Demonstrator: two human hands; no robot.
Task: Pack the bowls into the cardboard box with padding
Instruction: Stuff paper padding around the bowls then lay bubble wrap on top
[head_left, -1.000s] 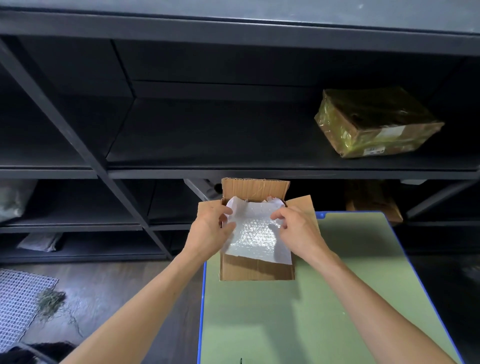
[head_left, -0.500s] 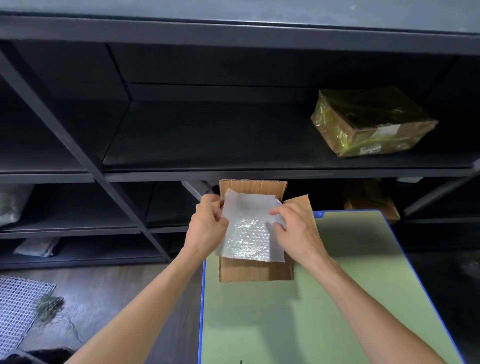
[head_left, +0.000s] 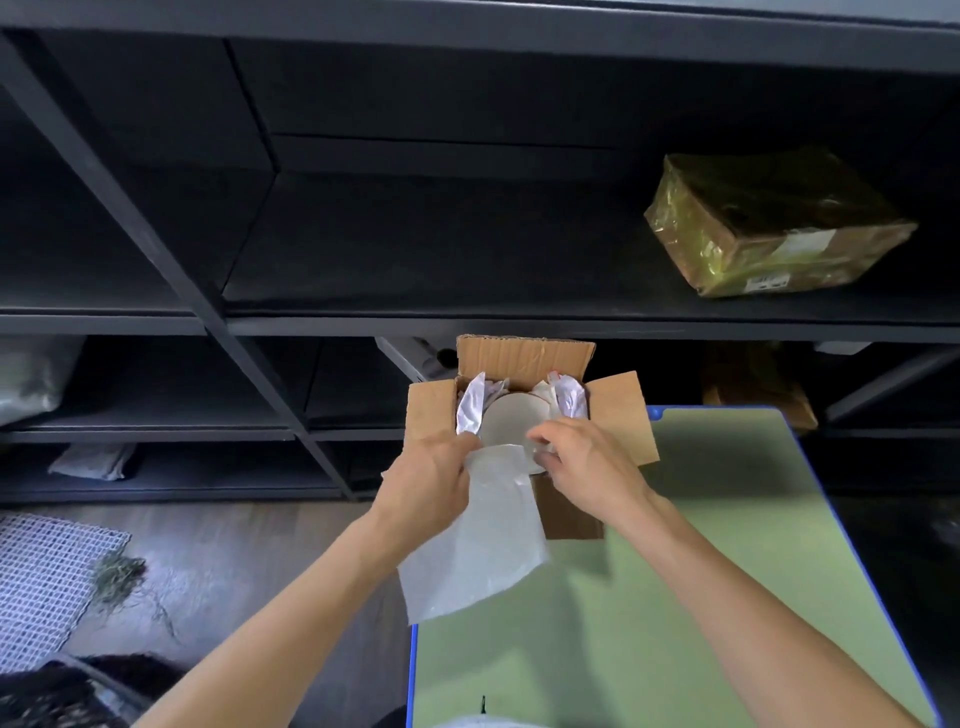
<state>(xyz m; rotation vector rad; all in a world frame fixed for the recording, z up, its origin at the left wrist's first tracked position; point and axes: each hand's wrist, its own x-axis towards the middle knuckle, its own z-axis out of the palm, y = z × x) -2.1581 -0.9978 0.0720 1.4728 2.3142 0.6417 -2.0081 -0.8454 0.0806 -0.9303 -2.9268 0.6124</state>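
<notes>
Here, the grip is a two-handed pinch: the left hand (head_left: 431, 480) has its fingers curled over the top edge of a bubble wrap sheet (head_left: 478, 556), and the right hand (head_left: 589, 467) nips the same edge at its other corner, though blur hides exactly how those fingertips lie. The sheet hangs from both hands toward six o'clock, in front of the near wall of the cardboard box (head_left: 524, 356) and past the bench (head_left: 753, 493) edge. It should handle as light, limp and a little slippery, so a hold at the two top corners, spread apart, looks best for keeping it flat while it is laid. Just at twelve o'clock from the knuckles, a pale bowl (head_left: 514, 421) sits inside the box, apparently base up, with crumpled padding (head_left: 470, 405) tucked at its nine and three o'clock sides. The bowl is probably hard and breakable, so pressing on it through the sheet seems unwise. Both forearms reach forward from six o'clock, wrists roughly level, palms turned down and inward. Farther out, a wrapped parcel (head_left: 774, 223) lies on the dark shelf (head_left: 467, 327) at two o'clock, and a mesh mat (head_left: 41, 571) lies on the floor at eight o'clock.
</notes>
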